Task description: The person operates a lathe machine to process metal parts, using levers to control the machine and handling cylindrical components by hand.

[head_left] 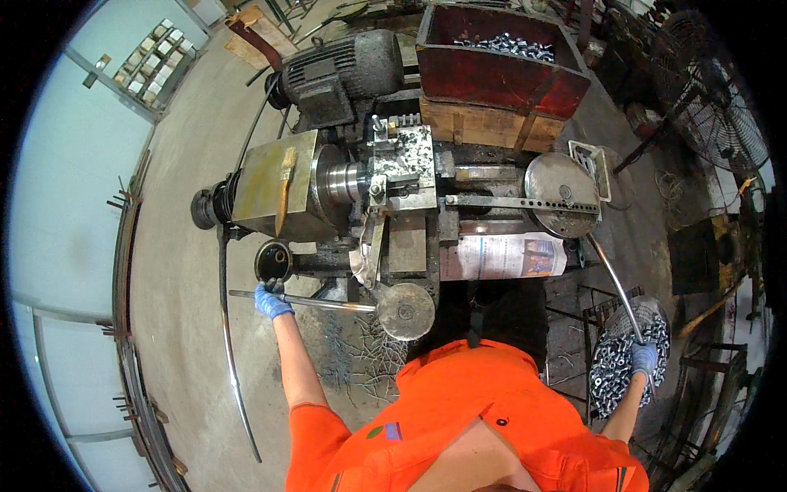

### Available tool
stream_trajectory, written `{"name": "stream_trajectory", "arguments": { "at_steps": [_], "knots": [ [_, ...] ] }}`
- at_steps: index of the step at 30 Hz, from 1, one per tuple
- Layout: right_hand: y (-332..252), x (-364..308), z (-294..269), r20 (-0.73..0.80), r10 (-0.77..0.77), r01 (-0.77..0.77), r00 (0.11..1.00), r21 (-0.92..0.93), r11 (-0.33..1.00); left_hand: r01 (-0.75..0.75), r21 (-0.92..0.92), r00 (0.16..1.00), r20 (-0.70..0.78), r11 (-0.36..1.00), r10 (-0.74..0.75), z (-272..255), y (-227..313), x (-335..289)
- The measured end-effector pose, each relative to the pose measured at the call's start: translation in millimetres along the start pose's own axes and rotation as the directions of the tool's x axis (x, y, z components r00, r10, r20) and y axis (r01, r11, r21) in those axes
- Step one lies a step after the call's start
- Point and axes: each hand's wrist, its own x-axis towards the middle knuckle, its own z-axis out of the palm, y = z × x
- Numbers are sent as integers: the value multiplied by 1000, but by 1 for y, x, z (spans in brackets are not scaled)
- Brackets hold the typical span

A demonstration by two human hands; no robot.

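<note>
My left hand [273,300], in a blue glove, is closed around a straight metal lever [332,303] that runs to a round steel disc [406,312] at the front of a lathe-like machine. Just beyond that hand is a round black pot [274,261] with dark contents; I cannot make these out. Out to the right, my gloved right hand [644,359] grips a long metal lever [611,275] reaching up to a larger disc [561,193]. Under the right hand sits a mesh basket [597,394] heaped with small shiny metal parts [616,365].
A wooden-handled brush [285,189] lies on the machine's headstock cover [258,184]. Behind are an electric motor [348,70] and a red bin [500,78] of metal parts. A thin rod [234,369] slopes down at left; metal shavings [373,348] litter the floor. A caged fan [705,90] stands far right.
</note>
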Motion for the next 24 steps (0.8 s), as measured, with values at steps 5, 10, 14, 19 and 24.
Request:
{"name": "stream_trajectory", "arguments": {
  "at_steps": [5, 10, 14, 19, 24],
  "knots": [
    [-1, -1, -1, 31, 11, -11, 999, 4, 1000, -11, 10, 1000, 12, 1000, 10, 1, 1, -1],
    [-5, -7, -5, 27, 41, -41, 999, 13, 999, -12, 14, 1000, 16, 1000, 12, 1, 1, -2],
    [-15, -18, -16, -4, 53, -53, 999, 0, 999, 5, -13, 1000, 17, 1000, -5, -5, 0, 4],
    [-10, -13, -10, 48, 52, -53, 998, 22, 998, 5, -14, 1000, 27, 1000, -4, -2, 1, 0],
    [-10, -15, -12, 83, 59, -60, 995, 9, 998, -15, 2, 1000, 25, 1000, 15, 0, 3, -8]
  ]
}}
